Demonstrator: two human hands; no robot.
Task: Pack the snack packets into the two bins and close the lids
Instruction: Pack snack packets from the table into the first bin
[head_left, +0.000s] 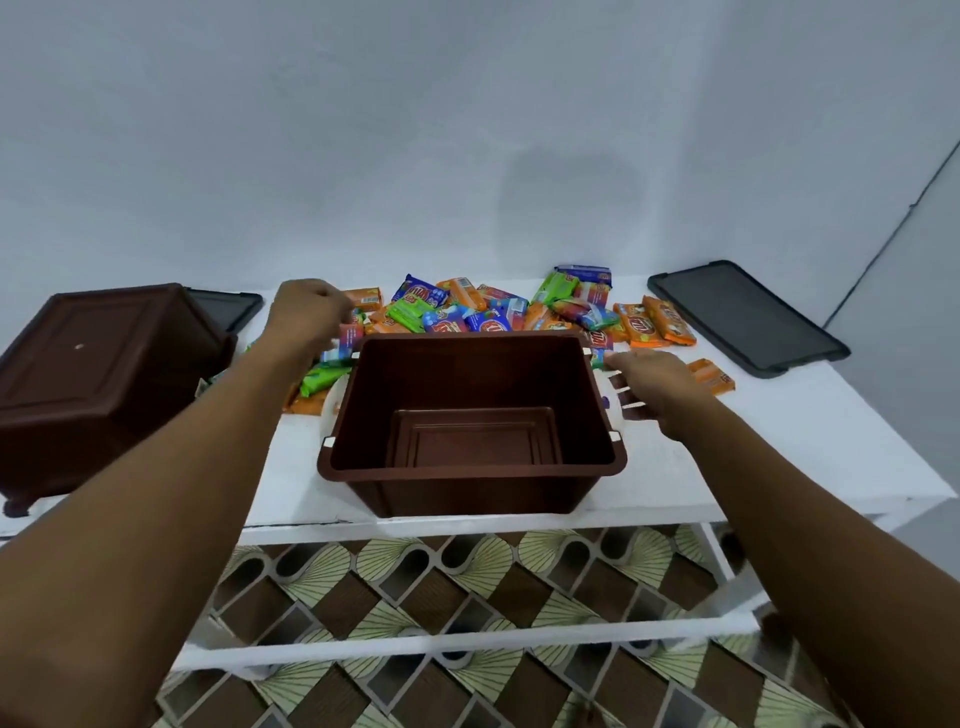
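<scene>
A: What do we have at the centre of the frame?

B: We see an open bin (471, 423), brown and upright, standing on the white counter (779, 447) near its front edge. It is empty; we can see its ribbed floor.

A: And the second one?

B: The other bin (98, 374) sits at the left of the frame, turned upside down, its base facing up.

A: Where are the packets?

B: We find the packets (498, 309) heaped just behind the open bin, across the middle of the frame: orange, green and blue wrappers. A few orange ones (710, 375) lie apart to the right, and some green and orange ones spill down the bin's left side.

A: The lids?

B: One lid (748, 317) lies flat at the right, well clear of the heap. The other lid (228, 309) shows partly behind the upturned bin.

A: What are the hands doing?

B: The left hand (306, 312) reaches over the heap's left end, fingers curled downward; it is blurred, so we cannot tell whether it pinches a packet. The right hand (660, 387) hangs beside the open bin's right rim, fingers loosely spread and holding nothing.

A: Below the counter?

B: We see a patterned floor (467, 597) through the white frame.
</scene>
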